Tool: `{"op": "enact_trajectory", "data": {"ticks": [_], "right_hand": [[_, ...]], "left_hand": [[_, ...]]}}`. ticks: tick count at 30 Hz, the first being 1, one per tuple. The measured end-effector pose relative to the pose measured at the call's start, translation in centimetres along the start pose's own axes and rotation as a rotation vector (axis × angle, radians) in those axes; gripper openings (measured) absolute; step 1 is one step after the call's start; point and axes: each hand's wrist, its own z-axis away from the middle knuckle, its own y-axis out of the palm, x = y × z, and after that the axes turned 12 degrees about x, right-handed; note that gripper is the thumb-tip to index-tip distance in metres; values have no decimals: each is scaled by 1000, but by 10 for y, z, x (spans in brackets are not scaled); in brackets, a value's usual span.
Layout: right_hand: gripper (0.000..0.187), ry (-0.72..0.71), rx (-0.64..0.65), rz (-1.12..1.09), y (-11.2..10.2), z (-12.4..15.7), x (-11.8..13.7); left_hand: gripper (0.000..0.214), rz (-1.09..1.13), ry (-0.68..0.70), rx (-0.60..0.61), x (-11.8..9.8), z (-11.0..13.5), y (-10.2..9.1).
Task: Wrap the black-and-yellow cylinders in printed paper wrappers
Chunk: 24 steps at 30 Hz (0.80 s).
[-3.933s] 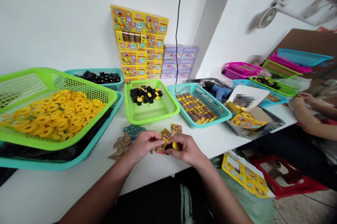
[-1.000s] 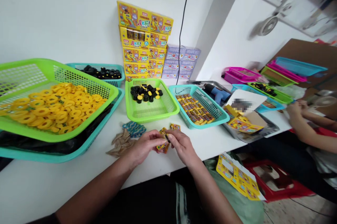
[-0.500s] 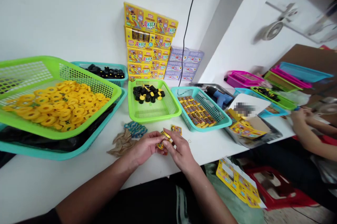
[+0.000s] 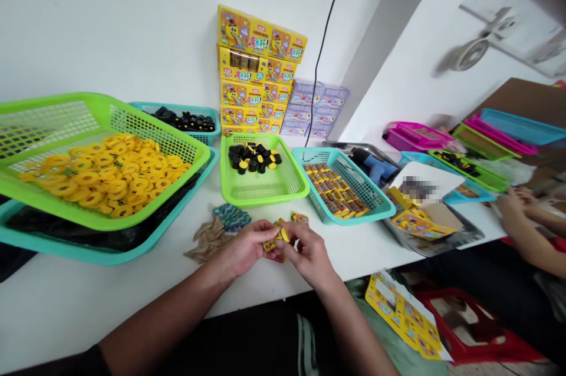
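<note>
Close together above the white table, my left hand (image 4: 248,246) and my right hand (image 4: 308,251) meet over one small item. The fingers of the left pinch a small yellow printed piece (image 4: 269,244). Against it, the right thumb and fingers grip a round yellow part (image 4: 283,235), which looks like a ring or cap; fingers hide some of it. Just behind the right fingers lies another yellow printed piece (image 4: 299,218) on the table. Beside the left wrist are a crumpled tan cloth (image 4: 210,238) and a blue patterned cloth (image 4: 230,218).
A green basket (image 4: 265,194) holds black-and-yellow cylinders; a teal basket (image 4: 375,206) holds rows of printed cylinders. Yellow rings (image 4: 119,172) fill the large left basket. Yellow boxes (image 4: 243,93) stand stacked at the wall. At right are a metal tray (image 4: 464,234) and another person's hands (image 4: 513,205).
The view has shifted slightly, so the scene sits further right. My right fingers have curled and turned the round yellow part, which now shows tilted against the printed piece.
</note>
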Motion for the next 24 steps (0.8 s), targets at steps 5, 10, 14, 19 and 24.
{"op": "enact_trajectory", "data": {"ticks": [5, 10, 14, 19, 24], "right_hand": [[28, 50, 10, -119, 7, 2, -2], [24, -53, -245, 177, 14, 2, -7], [35, -198, -194, 379, 19, 0, -4], [33, -143, -262, 198, 26, -3, -4], [32, -242, -273, 425, 31, -4, -4]], "left_hand": [[25, -23, -9, -31, -4, 1, 2], [36, -14, -26, 1, -1, -3, 2], [27, 51, 42, -55, -2, -4, -1], [14, 90, 58, -49, -9, -3, -2], [13, 180, 53, -105, -9, -4, 0]]}}
